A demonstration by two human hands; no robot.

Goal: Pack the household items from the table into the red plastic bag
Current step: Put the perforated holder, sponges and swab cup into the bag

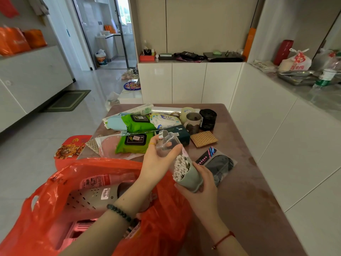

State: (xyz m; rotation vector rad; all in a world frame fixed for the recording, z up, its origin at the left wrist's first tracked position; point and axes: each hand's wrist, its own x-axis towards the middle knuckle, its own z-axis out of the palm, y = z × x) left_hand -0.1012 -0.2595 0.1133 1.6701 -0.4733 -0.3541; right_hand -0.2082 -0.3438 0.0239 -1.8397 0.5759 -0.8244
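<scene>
Swab container [186,172] is held above the bench [239,191], just beside the red plastic bag [55,185]: base clasped in the right hand [201,183] grip, clear lid [167,143] clasped by the left hand [156,163]. Packing step is underway; lid likely needs closing, then lowering into the bag mouth.

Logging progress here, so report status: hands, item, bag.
Left hand on clear lid, right hand gripping cotton swab holder. Both over table, beside open red plastic bag. Nothing blocking bag mouth.
</scene>
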